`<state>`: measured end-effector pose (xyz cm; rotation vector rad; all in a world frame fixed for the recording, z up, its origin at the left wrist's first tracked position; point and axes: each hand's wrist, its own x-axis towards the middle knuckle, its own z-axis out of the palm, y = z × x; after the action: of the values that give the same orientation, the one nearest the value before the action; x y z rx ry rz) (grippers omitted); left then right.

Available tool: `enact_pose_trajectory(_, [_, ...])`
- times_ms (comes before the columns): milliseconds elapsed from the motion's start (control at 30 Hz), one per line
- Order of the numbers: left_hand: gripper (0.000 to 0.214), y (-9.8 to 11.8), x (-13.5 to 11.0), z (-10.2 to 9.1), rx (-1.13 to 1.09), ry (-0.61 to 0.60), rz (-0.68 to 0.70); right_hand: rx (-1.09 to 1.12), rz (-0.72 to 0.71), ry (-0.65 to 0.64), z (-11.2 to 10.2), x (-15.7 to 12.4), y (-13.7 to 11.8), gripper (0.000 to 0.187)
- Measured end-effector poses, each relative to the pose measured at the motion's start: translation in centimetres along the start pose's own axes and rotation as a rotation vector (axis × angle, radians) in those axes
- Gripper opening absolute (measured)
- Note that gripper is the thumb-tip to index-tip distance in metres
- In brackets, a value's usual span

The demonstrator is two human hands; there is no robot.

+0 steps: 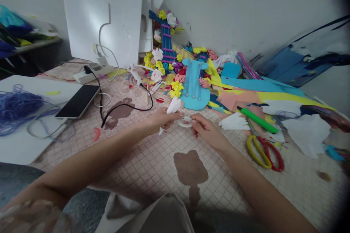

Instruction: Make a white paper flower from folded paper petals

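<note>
My left hand (160, 119) is closed around a piece of white paper (175, 105), which fans out above the thumb, with a small white tip below the fingers. My right hand (204, 127) grips a thin whitish ring (185, 124), which looks like a narrow roll of tape. My left thumb reaches the ring's near side, and both hands almost meet above the table. Just beyond them lies a light-blue cut-out shape (195, 87) with strings down its middle. Yellow crepe-paper flowers (177, 89) sit at its left edge.
Scissors (258, 153) with yellow and red handles and a green marker (259, 120) lie at right among paper scraps. A white glue gun (136, 76) trails a black cord (128, 107) across the table. At left are a phone (79, 101) and tangled purple yarn (19, 105).
</note>
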<state>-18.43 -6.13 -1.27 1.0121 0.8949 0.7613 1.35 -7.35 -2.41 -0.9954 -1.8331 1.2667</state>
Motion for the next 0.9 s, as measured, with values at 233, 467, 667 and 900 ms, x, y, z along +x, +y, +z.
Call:
enact_pose_trajectory(233, [0.035, 0.06, -0.39, 0.07, 0.079, -0.111, -0.029, -0.309, -0.163, 0.052, -0.79, -0.15, -0.38, 0.018])
enact_pose_trajectory(467, [0.031, -0.29, -0.17, -0.15, -0.036, -0.262, -0.048, -0.3, -0.206, 0.13, -0.83, -0.4, -0.41, 0.015])
enact_pose_trajectory(667, [0.028, -0.75, 0.05, -0.36, -0.051, -0.33, -0.004, -0.322, -0.212, 0.099, -0.64, -0.46, -0.55, 0.013])
enact_pose_trajectory(900, [0.023, -0.6, -0.21, -0.07, -0.017, -0.293, -0.011, -0.573, -0.411, 0.194, -0.5, -0.45, -0.26, 0.018])
